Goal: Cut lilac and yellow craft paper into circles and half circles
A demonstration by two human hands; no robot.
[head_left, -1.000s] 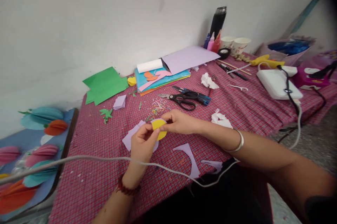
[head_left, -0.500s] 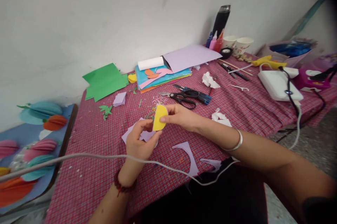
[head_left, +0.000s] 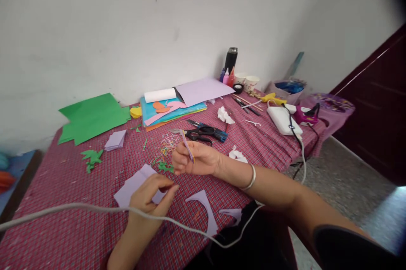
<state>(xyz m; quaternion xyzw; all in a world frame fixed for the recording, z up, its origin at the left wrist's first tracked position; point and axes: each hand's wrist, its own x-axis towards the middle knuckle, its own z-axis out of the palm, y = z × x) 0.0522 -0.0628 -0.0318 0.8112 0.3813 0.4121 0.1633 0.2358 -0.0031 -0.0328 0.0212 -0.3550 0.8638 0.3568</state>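
Note:
My right hand [head_left: 198, 159] is closed on a folded paper piece [head_left: 187, 146], seen nearly edge-on, with yellow and purple showing along its thin side. Lower and to the left, my left hand [head_left: 150, 198] has thumb and index fingertip drawn together in a pinch; whether anything small is between them I cannot make out. Pale purple paper sheets [head_left: 131, 185] lie under and behind the left hand. Black-handled scissors [head_left: 198, 134] rest just beyond the right hand, beside thin coloured paper scraps [head_left: 166, 145]. A curved purple offcut [head_left: 206, 211] is nearer my body.
A white cable [head_left: 79, 206] crosses in front of my left wrist. Green paper [head_left: 95, 118], a purple stack [head_left: 116, 140] and a large purple sheet [head_left: 206, 90] lie farther back. A yellow glue gun [head_left: 272, 99], a white box [head_left: 283, 120] and a black flask [head_left: 231, 59] stand right.
The view has swung right. The paper piece has turned from its yellow face to its edge, and my left hand has let go of it and moved down and away.

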